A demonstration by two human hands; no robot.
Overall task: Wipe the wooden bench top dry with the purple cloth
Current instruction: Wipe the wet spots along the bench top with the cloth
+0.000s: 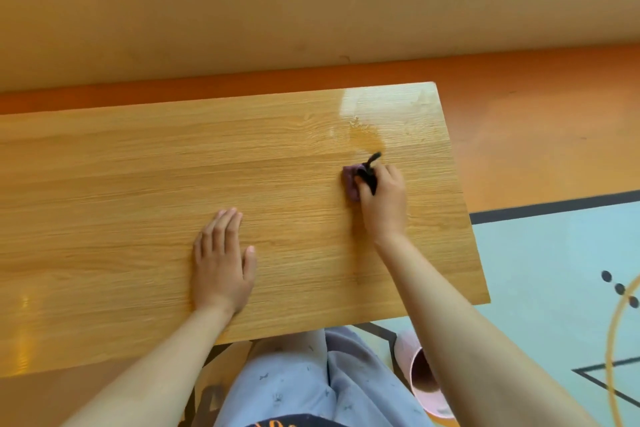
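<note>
Wood-grain bench top (138, 184): a long pale board that runs across the view, with its right end in sight and its left end out of frame.
Wet patch (363, 135): a glossy, darker smear near the far right corner of the board, with a bright sheen just beyond it.
Purple cloth (349, 182): bunched small and lying on the board, just on the near side of the wet patch. Only its left edge shows, and the rest is under the hand.
Right hand (382, 199): it rests on the cloth with its fingers (391, 173) curled over the wad, gripping it and pressing it down on the wood.
Black strip (370, 170): it crosses the back of the right hand's fingers and sticks out toward the wet patch. What it is cannot be told.
Left hand (221, 260): it lies flat, palm down, on dry wood well to the left of the cloth. Its fingers (225, 229) are straight and close together, the thumb is a little apart, and it holds nothing.
Pink cup (424, 381): it is on the floor below the near edge of the board, partly hidden by the right forearm.
Floor (536, 114): orange beyond the right end of the board, with a pale blue area (554, 270) bearing dark lines nearer the person.
</note>
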